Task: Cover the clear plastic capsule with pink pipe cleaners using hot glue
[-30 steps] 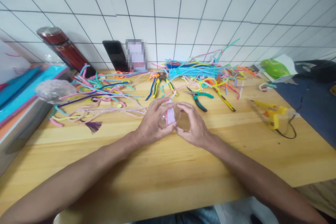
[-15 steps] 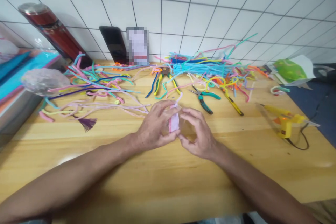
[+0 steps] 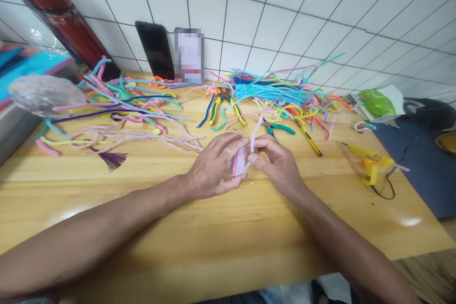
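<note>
My left hand (image 3: 215, 166) is closed round a small piece wrapped in pale lilac and pink pipe cleaner (image 3: 240, 160), just above the wooden table. A loose lilac pipe cleaner end (image 3: 255, 133) rises from the wrapped piece. Between thumb and fingers, my right hand (image 3: 276, 161) pinches this loose length, to the right of the piece. The inner side of the piece is hidden by my left fingers. Behind my hands lie needle-nose pliers (image 3: 283, 129) with green handles, partly covered by my right hand, and pliers with yellow-green handles (image 3: 214, 111).
Loose pipe cleaners (image 3: 135, 104) and a purple tassel (image 3: 113, 159) lie at left. A blue bundle of pipe cleaners (image 3: 270, 92) lies by the tiled wall. A yellow glue gun (image 3: 370, 166), a yellow cutter (image 3: 311, 140), a red flask (image 3: 60, 19) and two phones (image 3: 155, 50) surround the work.
My right hand has let go of the wrapped piece's side and now pinches the loose lilac end, drawn out to the right. The left hand keeps its hold. The view has shifted slightly.
</note>
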Action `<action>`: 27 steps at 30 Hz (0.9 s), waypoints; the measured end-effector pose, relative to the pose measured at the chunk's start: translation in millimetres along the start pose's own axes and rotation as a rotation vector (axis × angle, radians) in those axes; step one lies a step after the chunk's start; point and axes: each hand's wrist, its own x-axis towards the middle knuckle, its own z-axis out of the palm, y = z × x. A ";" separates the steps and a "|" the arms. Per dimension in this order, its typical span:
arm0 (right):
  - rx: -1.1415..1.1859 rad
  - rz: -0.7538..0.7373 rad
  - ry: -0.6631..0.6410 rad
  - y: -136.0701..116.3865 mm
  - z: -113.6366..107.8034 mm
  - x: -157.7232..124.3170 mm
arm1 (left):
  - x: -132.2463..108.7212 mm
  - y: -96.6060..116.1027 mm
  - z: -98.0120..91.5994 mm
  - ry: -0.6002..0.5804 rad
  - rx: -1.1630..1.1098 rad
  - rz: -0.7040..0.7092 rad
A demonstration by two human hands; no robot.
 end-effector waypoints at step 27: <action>0.160 -0.032 0.051 16.6 20.9 14.7 | 0.3 -4.0 -2.8 -0.017 -0.014 0.010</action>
